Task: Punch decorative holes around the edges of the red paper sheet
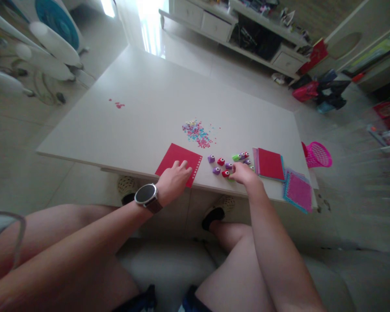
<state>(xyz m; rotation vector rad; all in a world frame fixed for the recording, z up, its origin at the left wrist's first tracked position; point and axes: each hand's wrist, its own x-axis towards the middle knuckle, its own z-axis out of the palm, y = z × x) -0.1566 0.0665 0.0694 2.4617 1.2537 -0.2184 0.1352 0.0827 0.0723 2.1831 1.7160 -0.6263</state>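
My left hand (pixel 173 181), with a watch on the wrist, rests on the near edge of a red sheet of paper (pixel 177 159) on the white table (pixel 143 108); its fingers are curled onto the sheet. My right hand (pixel 243 173) reaches into a cluster of small craft punches (pixel 225 165), purple, red and green, and its fingers are closed around a red punch at the near edge of the cluster. A heap of tiny coloured paper cut-outs (pixel 196 132) lies just beyond the sheet.
A stack of red and pink paper (pixel 269 164) and a pink dotted stack (pixel 298 190) lie at the table's right end. A pink mesh basket (pixel 317 154) stands past that edge. A few red bits (pixel 118 104) lie far left. A white cabinet (pixel 214 26) stands behind.
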